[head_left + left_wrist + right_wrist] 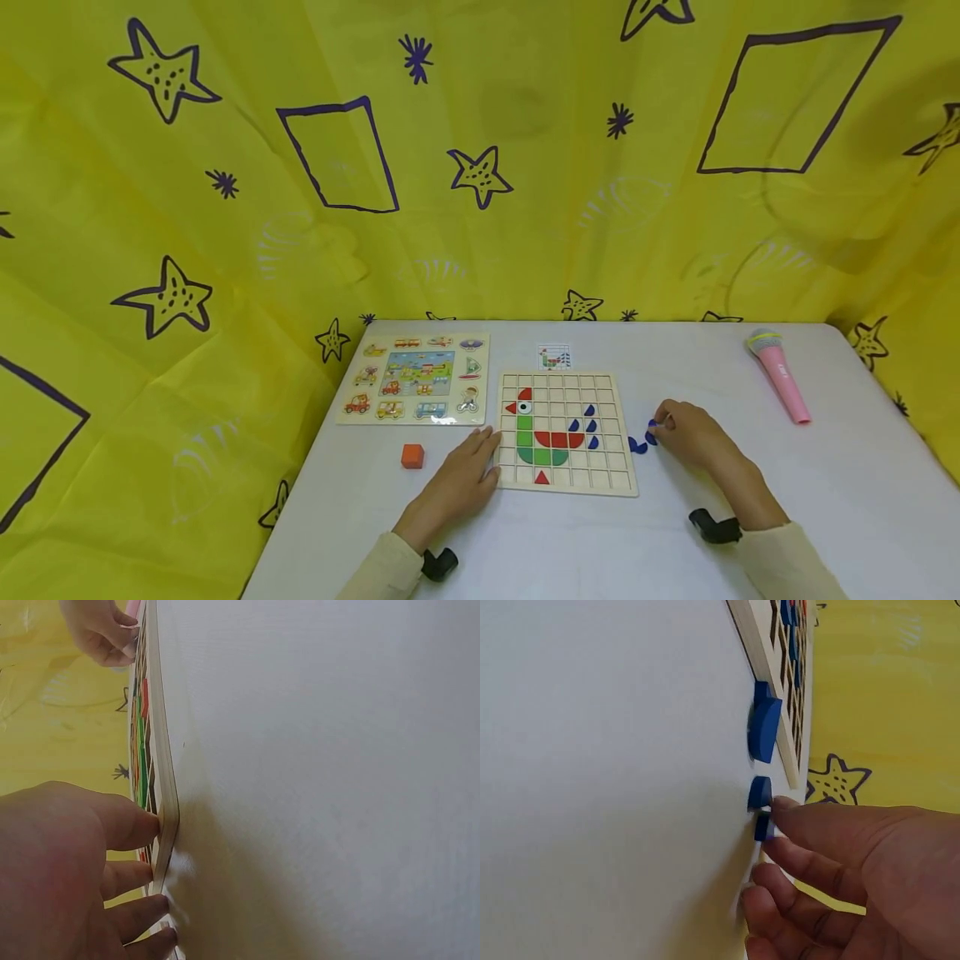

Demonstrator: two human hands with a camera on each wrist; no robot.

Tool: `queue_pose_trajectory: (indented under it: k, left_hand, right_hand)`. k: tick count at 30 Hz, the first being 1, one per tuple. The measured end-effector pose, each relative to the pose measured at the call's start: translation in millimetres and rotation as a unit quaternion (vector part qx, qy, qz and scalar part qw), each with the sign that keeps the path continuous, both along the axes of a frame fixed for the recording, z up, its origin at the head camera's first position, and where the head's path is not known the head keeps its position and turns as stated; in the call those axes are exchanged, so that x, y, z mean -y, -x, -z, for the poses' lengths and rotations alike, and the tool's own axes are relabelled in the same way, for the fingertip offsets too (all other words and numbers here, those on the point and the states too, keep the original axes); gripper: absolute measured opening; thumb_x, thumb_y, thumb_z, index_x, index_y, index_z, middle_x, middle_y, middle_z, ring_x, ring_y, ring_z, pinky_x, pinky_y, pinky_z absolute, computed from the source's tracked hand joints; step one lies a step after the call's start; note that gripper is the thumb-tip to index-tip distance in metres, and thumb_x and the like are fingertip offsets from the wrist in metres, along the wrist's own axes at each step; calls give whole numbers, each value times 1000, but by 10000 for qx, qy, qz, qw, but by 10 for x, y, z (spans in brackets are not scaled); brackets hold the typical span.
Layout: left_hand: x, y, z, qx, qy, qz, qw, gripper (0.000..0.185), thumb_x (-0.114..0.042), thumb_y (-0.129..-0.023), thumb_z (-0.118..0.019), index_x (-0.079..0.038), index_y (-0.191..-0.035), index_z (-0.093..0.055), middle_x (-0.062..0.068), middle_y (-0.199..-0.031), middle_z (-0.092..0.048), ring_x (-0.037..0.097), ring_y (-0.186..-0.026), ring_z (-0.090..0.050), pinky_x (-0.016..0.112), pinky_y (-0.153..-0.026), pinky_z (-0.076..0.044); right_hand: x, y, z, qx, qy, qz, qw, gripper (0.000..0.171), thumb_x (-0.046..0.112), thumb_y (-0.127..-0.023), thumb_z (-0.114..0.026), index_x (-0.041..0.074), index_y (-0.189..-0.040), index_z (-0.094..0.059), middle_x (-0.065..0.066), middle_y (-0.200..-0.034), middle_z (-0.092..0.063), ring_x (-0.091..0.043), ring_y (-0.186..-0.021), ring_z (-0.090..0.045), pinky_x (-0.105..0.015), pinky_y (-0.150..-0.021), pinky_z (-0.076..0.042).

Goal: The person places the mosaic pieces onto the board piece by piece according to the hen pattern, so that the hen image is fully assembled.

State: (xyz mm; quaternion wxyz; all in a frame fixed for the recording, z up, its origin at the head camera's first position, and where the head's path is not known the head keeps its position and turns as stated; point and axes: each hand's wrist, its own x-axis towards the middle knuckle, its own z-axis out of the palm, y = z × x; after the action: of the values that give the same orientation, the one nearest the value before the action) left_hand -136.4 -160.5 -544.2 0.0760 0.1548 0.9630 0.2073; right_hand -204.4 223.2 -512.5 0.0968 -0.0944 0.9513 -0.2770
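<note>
A square wooden grid board [604, 390] lies in front of me, its pieces forming a bird: red, green and blue shapes with a white eye piece [524, 407]. My left hand [465, 473] rests at the board's left edge, fingers extended; in the left wrist view the thumb touches the rim. Right of the board, my right hand [693, 433] pinches a small blue piece [763, 826] between thumb and index finger, low over the table. Close by lie several loose blue half-round pieces [637, 446], which the right wrist view shows beside the board's edge.
A picture card [554, 357] with a similar bird lies behind the board. To the left are a vehicle puzzle board [478, 343] and an orange cube [412, 456]. A pink microphone [782, 379] lies at the back right. Yellow patterned cloth [525, 242] hangs behind the white table [570, 550].
</note>
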Motion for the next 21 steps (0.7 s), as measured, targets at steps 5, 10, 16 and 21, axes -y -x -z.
queue_pose_trajectory:
  k: [5, 10, 16, 21]
  left_hand:
    - [0, -2, -4, 13, -21, -49, 10000, 58, -31, -103, -53, -16, -157, -36, 2, -161, -30, 23, -149, -23, 45, -117, -28]
    - [-3, -1, 7, 31, -21, -34, 10000, 59, -32, -103, -52, -16, -157, -35, 2, -162, -29, 22, -149, -22, 44, -117, -28]
    - [-3, 1, 26, 73, -46, 4, 10000, 59, -33, -104, -51, -17, -158, -34, 2, -162, -28, 22, -149, -22, 44, -117, -27]
    - [0, 2, 22, -4, -14, 29, 10000, 59, -32, -103, -52, -16, -157, -35, 2, -162, -29, 23, -149, -23, 44, -116, -28]
  right_hand:
    - [73, 41, 43, -42, -17, 140, 9999, 15, 14, -94, -68, 0, -95, -62, -11, -86, -62, -28, -79, -55, -47, -70, -49]
    - [116, 93, 94, -169, -32, 136, 9998, 11, 10, -94, -67, 0, -95, -62, -11, -85, -59, -28, -78, -53, -47, -70, -48]
    - [121, 115, 64, 91, 8, 267, 9996, 17, 13, -94, -68, -2, -99, -62, -13, -90, -62, -30, -83, -55, -48, -73, -50]
    - [109, 117, 36, 100, -81, 222, 9997, 14, 10, -94, -67, -3, -97, -62, -11, -87, -60, -28, -80, -54, -47, -71, -49]
